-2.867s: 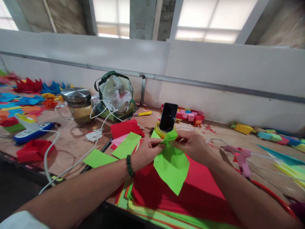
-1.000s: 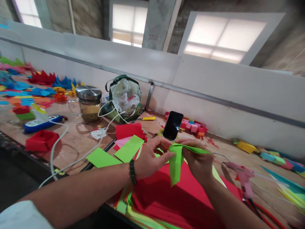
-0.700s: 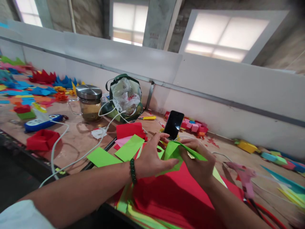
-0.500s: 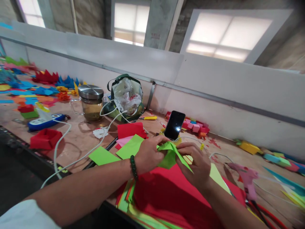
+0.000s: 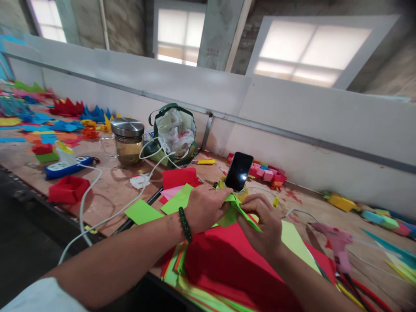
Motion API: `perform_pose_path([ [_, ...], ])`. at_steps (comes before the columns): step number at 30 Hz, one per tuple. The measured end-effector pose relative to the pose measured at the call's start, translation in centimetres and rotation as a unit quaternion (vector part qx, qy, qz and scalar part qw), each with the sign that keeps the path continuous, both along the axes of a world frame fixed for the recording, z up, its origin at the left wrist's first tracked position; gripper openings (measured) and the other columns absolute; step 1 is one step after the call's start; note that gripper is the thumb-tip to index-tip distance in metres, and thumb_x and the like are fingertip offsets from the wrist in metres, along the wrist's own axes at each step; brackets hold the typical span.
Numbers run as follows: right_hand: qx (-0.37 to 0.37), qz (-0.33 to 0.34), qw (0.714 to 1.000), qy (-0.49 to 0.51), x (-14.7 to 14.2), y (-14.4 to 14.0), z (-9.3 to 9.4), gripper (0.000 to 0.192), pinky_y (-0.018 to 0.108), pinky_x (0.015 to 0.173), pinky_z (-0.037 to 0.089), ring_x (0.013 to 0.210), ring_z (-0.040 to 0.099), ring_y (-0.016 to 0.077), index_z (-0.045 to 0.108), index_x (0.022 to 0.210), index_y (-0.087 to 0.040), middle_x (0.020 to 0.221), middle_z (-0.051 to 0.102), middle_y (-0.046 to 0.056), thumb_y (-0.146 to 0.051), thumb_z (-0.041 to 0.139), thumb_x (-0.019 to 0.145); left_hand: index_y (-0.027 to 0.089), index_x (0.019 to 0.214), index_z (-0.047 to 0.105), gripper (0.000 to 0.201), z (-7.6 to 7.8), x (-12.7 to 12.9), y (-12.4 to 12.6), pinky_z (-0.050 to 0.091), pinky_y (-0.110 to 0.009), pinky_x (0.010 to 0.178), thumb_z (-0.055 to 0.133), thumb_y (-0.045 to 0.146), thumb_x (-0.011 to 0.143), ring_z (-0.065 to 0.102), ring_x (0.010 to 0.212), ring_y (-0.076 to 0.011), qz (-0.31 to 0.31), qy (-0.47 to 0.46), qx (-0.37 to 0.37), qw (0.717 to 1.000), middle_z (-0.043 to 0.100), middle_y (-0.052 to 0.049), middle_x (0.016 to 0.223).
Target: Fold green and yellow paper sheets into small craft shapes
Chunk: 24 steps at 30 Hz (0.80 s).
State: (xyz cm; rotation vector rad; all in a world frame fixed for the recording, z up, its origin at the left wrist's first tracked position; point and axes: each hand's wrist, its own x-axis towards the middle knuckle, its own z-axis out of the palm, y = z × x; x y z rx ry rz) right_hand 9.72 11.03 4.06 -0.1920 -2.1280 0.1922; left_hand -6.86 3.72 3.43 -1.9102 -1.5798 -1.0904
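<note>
A folded piece of green paper (image 5: 231,212) is held up between my two hands, over a stack of coloured sheets with a red sheet (image 5: 227,260) on top. My left hand (image 5: 206,207), with a dark green bead bracelet (image 5: 185,224) at the wrist, grips the paper's left side. Pinched along a slanting folded edge on the right are the fingers of my right hand (image 5: 263,223). Part of the green paper is hidden behind the fingers. Flat green pieces (image 5: 143,212) lie left of my left wrist, near a folded red piece (image 5: 180,177).
A phone (image 5: 239,171) leans upright just beyond my hands. To the right lies a pink glue gun (image 5: 336,245). A lidded glass jar (image 5: 128,145), an open bag (image 5: 175,134), a blue power strip (image 5: 66,167) and white cables stand or lie leftward. Small paper cubes (image 5: 266,174) line the wall.
My left hand has turned over the paper, covering more of it. My right hand has shifted slightly left along the folded edge. The view has moved a little.
</note>
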Motion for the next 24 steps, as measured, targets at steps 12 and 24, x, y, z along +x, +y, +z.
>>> perform_pose_path([
  [12,-0.018,0.004,1.000,0.000,0.0,-0.1,0.5,0.016,0.032,0.070,0.051,0.082,0.064,0.0188,0.055,0.078,-0.022,0.088,0.065,0.005,-0.007,0.061,0.075,0.015,0.091,0.059,0.015,0.6,-0.1,-0.5,0.046,-0.030,0.063,0.045,0.019,0.091,0.064,0.067,-0.0192,0.044,0.134,0.066,0.988,0.068,-0.006,0.072],
  [24,-0.134,0.011,0.991,0.002,0.0,-0.3,0.1,0.018,0.026,0.058,0.054,0.069,0.065,0.0163,0.051,0.090,-0.024,0.088,0.066,0.004,-0.015,0.063,0.079,0.019,0.082,0.051,0.016,1.0,0.0,-1.1,0.037,-0.025,0.055,0.041,0.025,0.093,0.058,0.061,-0.0125,0.021,0.106,0.079,0.991,0.067,-0.004,0.090],
])
